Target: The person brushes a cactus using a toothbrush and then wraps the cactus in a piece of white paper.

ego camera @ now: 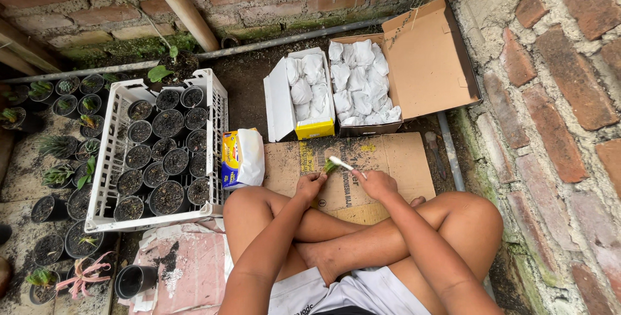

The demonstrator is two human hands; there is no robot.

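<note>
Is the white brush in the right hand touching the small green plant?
Touching. The head view shows the white brush tip meeting the small green plant.

Soft, even daylight, faint shadows only; sharp throughout, no glare, with wide-angle bending of brick walls (556,95) at edges.

Cardboard sheet (388,160) on dirt ground (249,92)

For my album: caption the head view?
Left hand steadies small green plant; right hand brushes it with white brush.
</note>
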